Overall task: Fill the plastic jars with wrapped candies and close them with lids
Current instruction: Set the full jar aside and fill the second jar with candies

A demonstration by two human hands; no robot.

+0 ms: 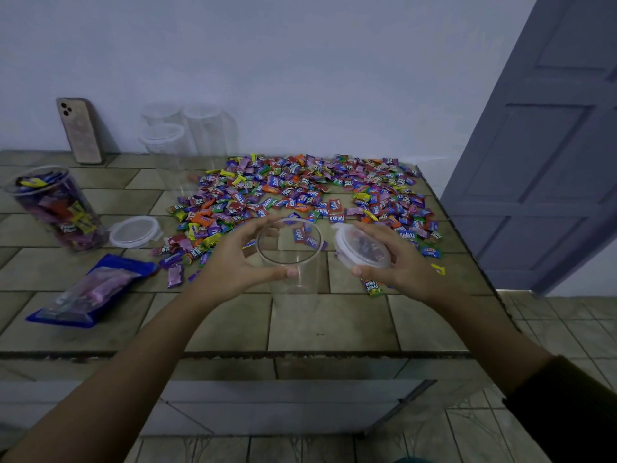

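An empty clear plastic jar [293, 279] stands upright on the tiled counter, and my left hand [233, 262] grips it near the rim with thumb and fingers curled around it. My right hand [397, 262] holds a clear round lid [362, 247] tilted just right of the jar's mouth. Behind them a wide heap of wrapped candies [300, 192] covers the counter. At the far left a jar filled with candies [56, 208] stands open, with a second lid [135, 231] lying flat beside it.
Several empty clear jars [173, 142] stand at the back by the wall, next to a phone [80, 130] leaning upright. A blue candy bag [90, 292] lies front left. The counter's front edge [267, 355] runs below my arms; a door [547, 145] stands right.
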